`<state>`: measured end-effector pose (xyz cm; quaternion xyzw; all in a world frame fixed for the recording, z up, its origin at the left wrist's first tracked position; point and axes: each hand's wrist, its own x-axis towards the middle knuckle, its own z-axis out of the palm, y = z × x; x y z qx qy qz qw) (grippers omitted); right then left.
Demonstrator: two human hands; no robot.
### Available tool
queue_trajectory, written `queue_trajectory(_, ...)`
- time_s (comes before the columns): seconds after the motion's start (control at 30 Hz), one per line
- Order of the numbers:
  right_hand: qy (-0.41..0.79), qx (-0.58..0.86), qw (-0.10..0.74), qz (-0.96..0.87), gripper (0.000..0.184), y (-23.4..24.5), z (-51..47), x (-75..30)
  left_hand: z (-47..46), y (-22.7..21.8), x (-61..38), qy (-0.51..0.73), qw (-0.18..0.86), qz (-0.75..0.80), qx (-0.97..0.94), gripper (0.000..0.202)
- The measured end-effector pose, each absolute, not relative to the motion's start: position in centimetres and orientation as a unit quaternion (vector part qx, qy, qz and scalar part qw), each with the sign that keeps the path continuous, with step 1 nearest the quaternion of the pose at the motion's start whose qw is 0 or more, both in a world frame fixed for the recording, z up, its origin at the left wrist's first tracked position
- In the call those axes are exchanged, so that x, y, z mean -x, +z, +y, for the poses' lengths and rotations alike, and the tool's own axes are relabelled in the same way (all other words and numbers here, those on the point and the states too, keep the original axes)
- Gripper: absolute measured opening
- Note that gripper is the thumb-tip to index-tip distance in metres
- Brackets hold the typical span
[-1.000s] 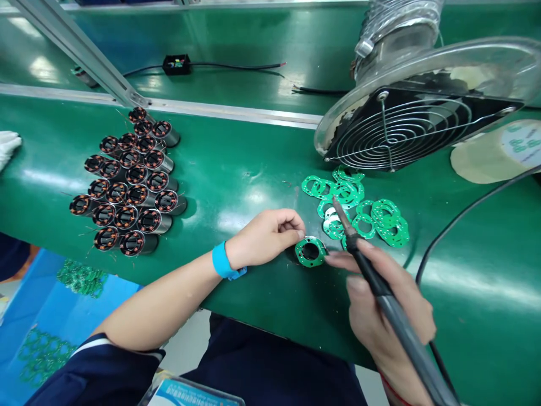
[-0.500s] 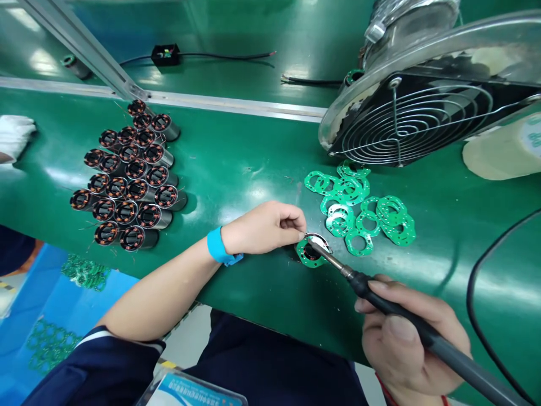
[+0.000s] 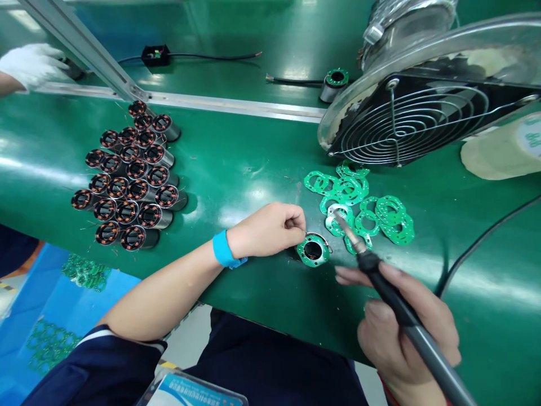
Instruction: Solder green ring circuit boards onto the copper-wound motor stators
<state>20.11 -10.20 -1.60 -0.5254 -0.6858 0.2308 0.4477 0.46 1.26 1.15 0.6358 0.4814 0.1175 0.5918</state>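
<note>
My left hand (image 3: 273, 228) is closed in a pinch at the upper left rim of a stator with a green ring-shaped circuit board (image 3: 313, 256) on top. What the fingertips hold is hidden. In my right hand (image 3: 408, 332) is a soldering iron (image 3: 391, 290), its metal tip pointing up and left. The tip is off the stator and appears over the loose green ring boards (image 3: 350, 189), which lie scattered and overlapping beyond it.
Several metal stators with copper windings (image 3: 135, 189) stand grouped at left. A fan with a wire guard (image 3: 397, 132) overhangs the right. Behind the metal rail (image 3: 236, 107) lie a black box (image 3: 155, 55) and a stator with a board (image 3: 335, 84). Another person's gloved hand (image 3: 34, 65) is at upper left.
The soldering iron has lifted off the ring board and swung up and right. Behind the rail, the box and cables have shifted left. The other person's gloved hand has moved up and inward.
</note>
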Motion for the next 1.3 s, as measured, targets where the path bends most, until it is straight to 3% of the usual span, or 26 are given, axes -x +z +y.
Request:
queue_trajectory(0.2,0.192,0.491,0.29,-0.799,0.047,-0.6,-7.3,-18.5,1.1,1.3,-0.7,0.104,0.579,0.482,-0.649,0.016)
queue_trajectory(0.4,0.221,0.48,0.29,-0.798,0.044,-1.3,-6.6,-18.8,0.5,1.4,-0.1,0.1,0.558,0.485,-0.666,0.01)
queue_trajectory(0.57,0.149,0.498,0.287,-0.805,0.037,-1.3,-6.1,-18.5,-0.1,1.8,1.1,0.061,0.53,0.421,-0.733,0.008)
queue_trajectory(0.83,0.028,0.522,0.272,-0.808,0.036,-1.4,-6.0,-17.3,-0.3,1.2,1.2,0.224,0.356,0.409,-0.81,0.018)
queue_trajectory(1.3,0.055,0.454,0.321,-0.829,0.038,0.1,-6.2,-17.5,-0.7,0.5,-0.1,0.239,0.525,0.449,-0.682,0.011)
